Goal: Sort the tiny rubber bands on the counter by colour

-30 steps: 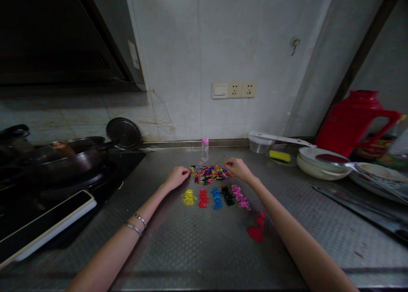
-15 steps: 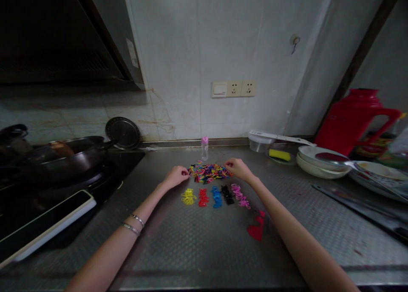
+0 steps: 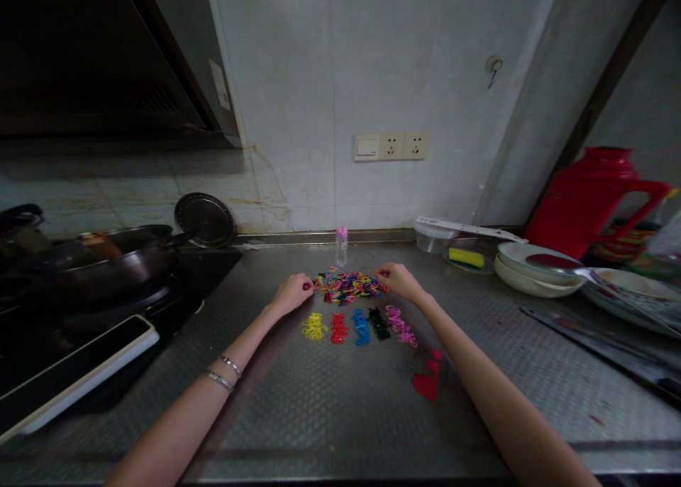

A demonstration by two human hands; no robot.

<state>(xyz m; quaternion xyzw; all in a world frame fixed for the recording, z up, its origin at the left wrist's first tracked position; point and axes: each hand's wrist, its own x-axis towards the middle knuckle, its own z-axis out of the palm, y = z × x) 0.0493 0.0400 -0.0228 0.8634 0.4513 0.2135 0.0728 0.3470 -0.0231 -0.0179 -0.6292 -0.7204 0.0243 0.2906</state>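
Note:
A mixed heap of small coloured rubber bands (image 3: 348, 287) lies on the metal counter (image 3: 319, 409). At its left edge my left hand (image 3: 294, 293) is closed, fingers curled; what they hold, if anything, is too small to make out. My right hand (image 3: 400, 282) pinches at the heap's right edge, its fingertips touching the bands, and I cannot tell what is between them. Nearer me, sorted bands form a row: yellow bands (image 3: 315, 327), red bands (image 3: 339, 328), blue bands (image 3: 362, 327), black bands (image 3: 379, 324) and pink bands (image 3: 401, 327).
Behind the heap stands a clear bottle with a pink cap (image 3: 341, 247). A torn red piece (image 3: 427, 382) lies by my right forearm. To the right are a yellow sponge (image 3: 467, 258), stacked bowls (image 3: 535, 278) and a red thermos (image 3: 590, 200); a wok (image 3: 133, 256) sits left.
Both hands stay at the heap's two sides with fingers closed. Only slight finger movement shows, and the view has shifted a little.

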